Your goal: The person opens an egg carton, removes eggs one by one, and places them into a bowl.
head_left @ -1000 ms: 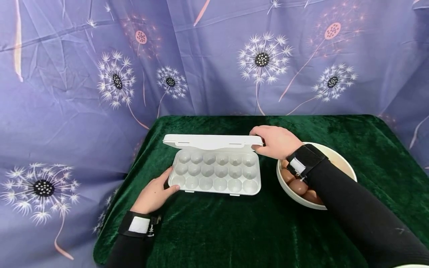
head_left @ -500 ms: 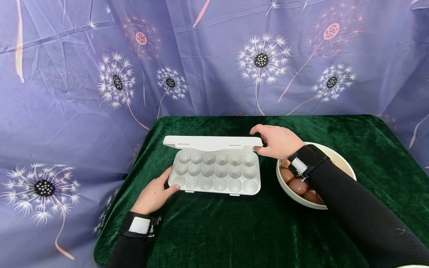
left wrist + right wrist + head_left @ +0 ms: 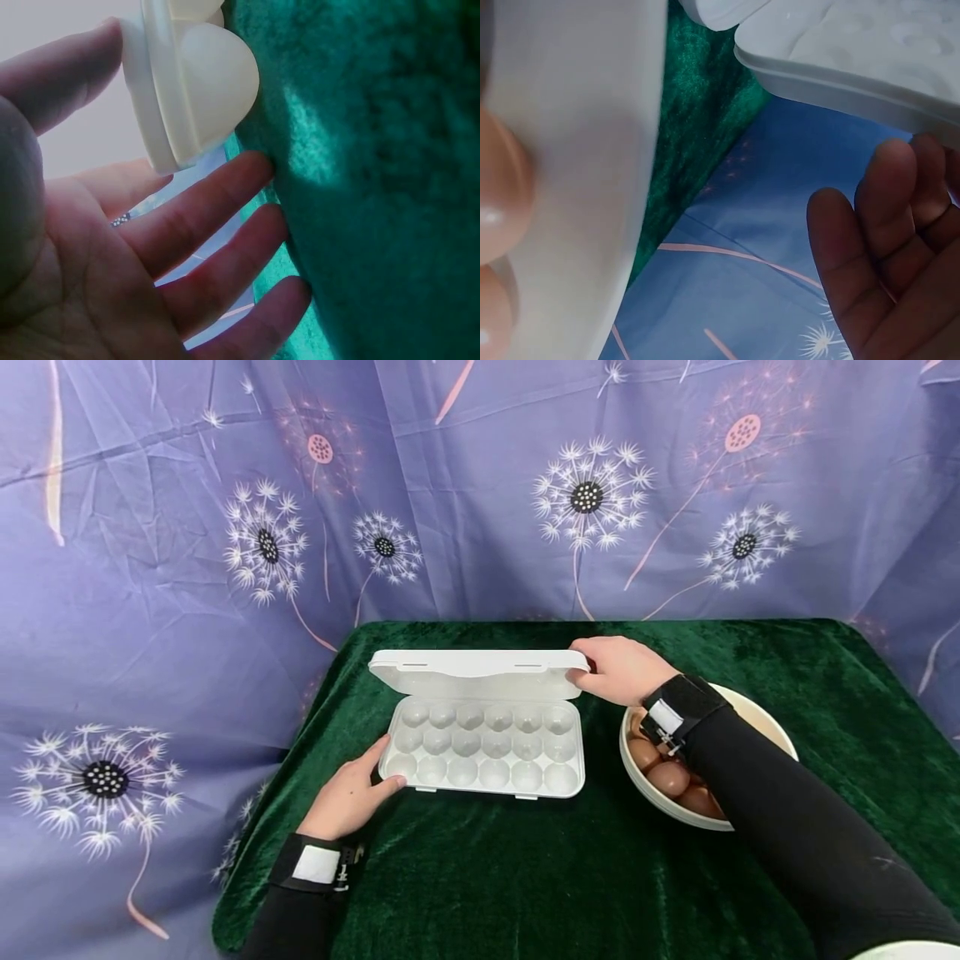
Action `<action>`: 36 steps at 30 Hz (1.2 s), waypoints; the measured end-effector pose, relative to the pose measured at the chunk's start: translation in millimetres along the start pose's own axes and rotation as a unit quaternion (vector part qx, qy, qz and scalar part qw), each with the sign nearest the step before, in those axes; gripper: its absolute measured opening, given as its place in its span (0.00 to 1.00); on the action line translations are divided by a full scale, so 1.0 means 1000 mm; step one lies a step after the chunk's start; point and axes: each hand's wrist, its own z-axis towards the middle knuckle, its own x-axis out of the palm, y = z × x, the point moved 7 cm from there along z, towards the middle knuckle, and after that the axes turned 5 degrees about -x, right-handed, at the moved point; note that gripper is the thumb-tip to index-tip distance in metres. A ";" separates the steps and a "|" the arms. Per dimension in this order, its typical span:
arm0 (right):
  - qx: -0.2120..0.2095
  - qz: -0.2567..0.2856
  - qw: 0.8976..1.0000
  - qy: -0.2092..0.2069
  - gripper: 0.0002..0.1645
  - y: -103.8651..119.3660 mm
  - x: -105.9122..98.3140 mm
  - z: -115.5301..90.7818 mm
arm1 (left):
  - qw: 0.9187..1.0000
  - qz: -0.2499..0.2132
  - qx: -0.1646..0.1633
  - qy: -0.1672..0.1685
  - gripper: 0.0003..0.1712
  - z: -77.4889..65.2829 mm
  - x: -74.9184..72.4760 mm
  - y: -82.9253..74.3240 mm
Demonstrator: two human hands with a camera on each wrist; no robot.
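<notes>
A white plastic egg holder point(image 3: 480, 747) lies open on the green cloth, its rows of round cups holding no eggs. Its hinged lid point(image 3: 472, 662) stands tilted up along the far side. My right hand point(image 3: 622, 668) grips the lid's right corner between thumb and fingers. In the right wrist view, loosely bent fingers point(image 3: 889, 195) show beneath the lid's edge. My left hand point(image 3: 347, 793) rests at the holder's left end, thumb on the rim at the near corner and index finger along the side. The left wrist view shows the other fingers point(image 3: 225, 255) spread out just below the rim.
A cream bowl point(image 3: 776, 735) with several brown eggs point(image 3: 669, 778) stands to the right, partly covered by my right forearm. Dark green velvet point(image 3: 480, 877) covers the table. A purple curtain point(image 3: 480, 527) with dandelion prints hangs behind and to the left.
The lid has tilted further up, showing more of its inside. My right hand has shifted slightly right and its fingers have closed on the lid's corner. The left hand keeps its place.
</notes>
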 end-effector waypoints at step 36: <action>0.077 0.035 0.996 0.027 0.23 -0.019 0.002 0.015 | 1.000 -0.002 -0.003 0.000 0.47 0.000 0.002 0.002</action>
